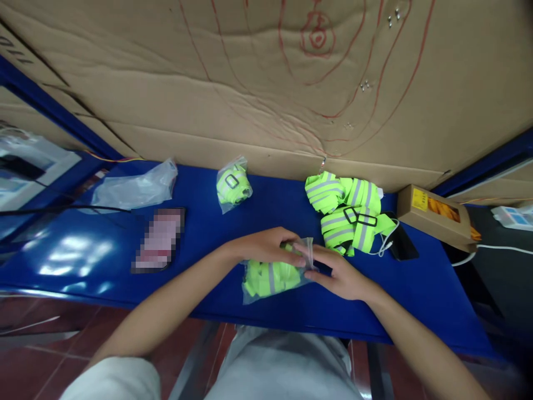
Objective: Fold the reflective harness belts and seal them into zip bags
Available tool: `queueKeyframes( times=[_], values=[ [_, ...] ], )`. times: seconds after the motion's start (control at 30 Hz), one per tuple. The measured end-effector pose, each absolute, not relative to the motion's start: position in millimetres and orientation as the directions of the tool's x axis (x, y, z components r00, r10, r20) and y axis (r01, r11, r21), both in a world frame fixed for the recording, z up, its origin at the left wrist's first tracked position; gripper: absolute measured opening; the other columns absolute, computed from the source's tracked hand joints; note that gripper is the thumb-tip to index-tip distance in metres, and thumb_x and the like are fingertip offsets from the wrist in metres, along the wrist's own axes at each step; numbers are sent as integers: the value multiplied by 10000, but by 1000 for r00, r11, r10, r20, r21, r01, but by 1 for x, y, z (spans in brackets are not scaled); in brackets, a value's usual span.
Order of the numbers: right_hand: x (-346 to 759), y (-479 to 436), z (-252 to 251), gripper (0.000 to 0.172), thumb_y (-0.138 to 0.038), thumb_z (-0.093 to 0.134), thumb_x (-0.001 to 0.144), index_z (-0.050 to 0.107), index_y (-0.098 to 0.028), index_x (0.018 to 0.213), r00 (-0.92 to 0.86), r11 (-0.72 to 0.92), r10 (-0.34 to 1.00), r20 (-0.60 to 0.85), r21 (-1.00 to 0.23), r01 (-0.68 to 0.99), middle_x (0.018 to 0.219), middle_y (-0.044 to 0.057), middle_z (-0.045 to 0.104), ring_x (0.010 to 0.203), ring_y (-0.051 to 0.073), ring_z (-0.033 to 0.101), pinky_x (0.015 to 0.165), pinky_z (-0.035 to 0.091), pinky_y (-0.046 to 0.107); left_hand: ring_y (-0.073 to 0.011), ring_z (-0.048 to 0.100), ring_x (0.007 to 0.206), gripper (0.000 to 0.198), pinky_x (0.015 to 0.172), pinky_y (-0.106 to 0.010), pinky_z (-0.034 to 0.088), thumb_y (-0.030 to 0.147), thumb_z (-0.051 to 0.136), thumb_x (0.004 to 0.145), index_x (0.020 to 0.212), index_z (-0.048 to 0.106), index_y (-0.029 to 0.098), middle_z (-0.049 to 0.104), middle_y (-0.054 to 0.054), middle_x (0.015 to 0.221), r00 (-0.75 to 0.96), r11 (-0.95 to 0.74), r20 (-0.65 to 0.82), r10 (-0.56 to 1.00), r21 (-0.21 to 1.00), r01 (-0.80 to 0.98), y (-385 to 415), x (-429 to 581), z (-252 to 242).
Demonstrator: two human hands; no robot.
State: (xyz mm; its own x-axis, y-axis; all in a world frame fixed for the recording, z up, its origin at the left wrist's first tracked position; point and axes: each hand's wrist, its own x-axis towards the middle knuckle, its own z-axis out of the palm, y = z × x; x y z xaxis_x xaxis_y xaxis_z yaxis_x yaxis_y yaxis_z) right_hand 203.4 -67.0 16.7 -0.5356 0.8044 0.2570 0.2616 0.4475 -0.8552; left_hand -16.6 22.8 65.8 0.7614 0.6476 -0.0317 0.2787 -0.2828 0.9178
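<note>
Near the table's front edge lies a clear plastic bag with a folded neon-yellow reflective strap inside. My left hand rests over the top of this bag, fingers bent toward its right end. At that end, my right hand pinches the bag's mouth between thumb and fingers. Some left fingertips are hidden behind the plastic. Right of my hands sits a pile of rolled neon reflective straps with black buckles. Another bagged strap stands farther back, left of centre.
Flattened clear bags lie at the back left, behind a phone with a blurred screen. At the right are a dark device with a white cable and an open cardboard box holding orange material. A cardboard panel closes off the back.
</note>
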Motion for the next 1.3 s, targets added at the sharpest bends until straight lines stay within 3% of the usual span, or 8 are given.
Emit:
queueKeyframes(
  times=[0.13,0.3,0.4,0.43,0.53,0.77,0.97,1.3],
  values=[
    [208,-70,20,593,-216,698,954,501,-318,1503,-312,343,913,261,-907,245,873,-18,683,828,153,681,890,565,328,-222,671,863,584,809,-322,509,468,889,705,1174,695,179,693,-37,878,694,-35,-97,714,984,173,20,-17,57],
    [210,-70,31,482,-259,748,916,579,-285,1368,-111,331,943,313,-857,394,1059,39,653,1013,187,646,952,515,339,-146,626,712,412,670,-249,481,403,921,671,867,655,155,666,-8,798,633,312,-230,740,950,-20,15,-23,39],
    [213,-64,31,234,-343,770,895,677,-223,1073,-99,218,976,194,-871,439,976,35,669,884,167,636,804,517,287,-140,638,716,411,658,-231,491,391,926,685,880,649,158,689,-13,825,630,410,-249,736,904,-121,13,-24,32],
    [215,-62,29,175,-368,750,911,678,-211,945,-111,163,985,128,-894,418,868,15,664,788,147,621,724,501,264,-152,656,745,408,679,-238,509,413,909,715,926,670,160,706,-22,849,631,421,-243,737,895,-147,12,-24,31],
    [217,-58,25,295,-407,733,917,643,-193,735,-106,33,994,-2,-946,322,691,-14,631,644,112,576,605,455,233,-178,692,808,370,745,-268,550,476,806,839,1005,728,155,748,-54,907,615,436,-251,747,884,-169,11,-23,30],
    [219,-54,24,297,-466,801,842,755,-174,864,-101,-173,977,-187,-976,131,659,13,702,518,127,626,504,530,254,-175,705,800,289,730,-261,556,431,762,886,967,793,156,789,-83,1037,488,294,-212,847,951,-97,11,-24,30],
    [217,-56,22,242,-413,791,870,693,-192,891,12,-99,995,-98,-984,151,627,-24,657,492,99,591,458,513,211,-194,725,877,318,814,-280,570,467,704,927,907,791,162,788,-81,994,423,239,-170,890,964,-115,13,-20,28],
    [210,-64,21,189,-391,648,976,605,-208,954,-96,-44,993,-67,-973,226,704,-22,592,572,109,575,495,477,221,-169,694,778,325,697,-255,556,506,650,963,1009,736,195,771,-38,895,398,251,-188,898,961,-113,3,-15,22]
  ],
)
